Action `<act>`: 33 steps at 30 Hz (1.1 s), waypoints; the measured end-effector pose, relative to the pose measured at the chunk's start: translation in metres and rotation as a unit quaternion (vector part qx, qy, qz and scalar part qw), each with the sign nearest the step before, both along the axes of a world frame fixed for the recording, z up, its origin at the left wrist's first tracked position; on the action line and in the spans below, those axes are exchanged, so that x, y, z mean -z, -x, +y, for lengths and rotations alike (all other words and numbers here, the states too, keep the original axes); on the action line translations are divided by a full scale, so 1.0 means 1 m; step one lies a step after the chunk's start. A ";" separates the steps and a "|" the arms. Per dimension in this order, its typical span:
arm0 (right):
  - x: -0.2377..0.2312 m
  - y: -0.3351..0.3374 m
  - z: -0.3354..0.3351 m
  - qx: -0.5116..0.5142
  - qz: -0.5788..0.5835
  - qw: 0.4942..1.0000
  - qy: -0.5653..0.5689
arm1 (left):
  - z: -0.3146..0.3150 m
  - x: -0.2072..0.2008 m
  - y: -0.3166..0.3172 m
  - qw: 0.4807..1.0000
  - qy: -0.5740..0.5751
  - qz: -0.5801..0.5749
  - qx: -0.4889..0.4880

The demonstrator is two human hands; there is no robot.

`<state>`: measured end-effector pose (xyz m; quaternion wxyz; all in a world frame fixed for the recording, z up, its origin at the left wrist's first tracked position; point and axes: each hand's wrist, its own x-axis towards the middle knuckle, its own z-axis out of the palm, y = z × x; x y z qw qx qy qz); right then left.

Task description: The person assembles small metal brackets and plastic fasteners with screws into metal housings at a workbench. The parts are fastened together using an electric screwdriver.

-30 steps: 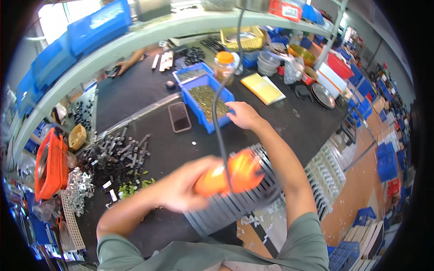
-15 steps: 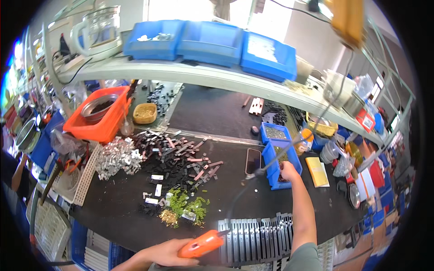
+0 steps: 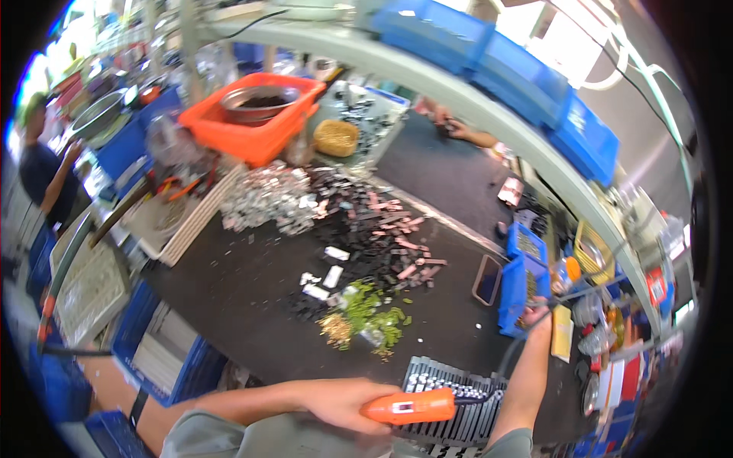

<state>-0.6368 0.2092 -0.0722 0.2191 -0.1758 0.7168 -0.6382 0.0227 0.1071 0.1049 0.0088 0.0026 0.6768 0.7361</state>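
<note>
My left hand [image 3: 343, 403] is wrapped round an orange power screwdriver [image 3: 416, 407], which lies nearly level with its dark cord end or tip toward the right. Under and beyond the tool is a row of slotted metal strips [image 3: 450, 379] at the table's near edge. My right hand [image 3: 537, 311] reaches into the near part of a blue bin [image 3: 512, 309] that holds small metal pieces. Its fingers are blurred and partly hidden there. Green pieces [image 3: 370, 309] and small brass-coloured parts [image 3: 334, 330] lie in heaps left of the strips.
Black and pink strips [image 3: 389, 237] and silvery parts [image 3: 267, 200] are heaped at the back. A phone [image 3: 486, 280] lies beside the bin, a yellow pad [image 3: 561, 332] to its right. A shelf [image 3: 427, 65] crosses above. Another person's hands [image 3: 450, 128] show at the far table.
The whole view has tilted and swung to the left. The screwdriver has turned from slanting upward to nearly level. My right hand stays at the blue bin.
</note>
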 end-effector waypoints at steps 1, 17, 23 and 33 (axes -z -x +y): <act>0.014 0.055 0.050 0.004 0.016 1.000 -0.006 | -0.007 0.005 -0.009 0.999 0.014 0.022 0.033; -0.155 -0.360 0.084 0.126 -0.209 0.954 0.174 | -0.032 0.012 0.026 0.965 -0.200 0.136 -0.099; -0.092 -0.559 0.120 0.215 -0.441 0.813 0.313 | -0.008 -0.016 0.085 0.944 -0.260 0.191 -0.068; -0.086 -0.625 0.129 0.237 -0.376 0.818 0.366 | 0.060 -0.001 0.119 0.895 -0.373 0.229 0.087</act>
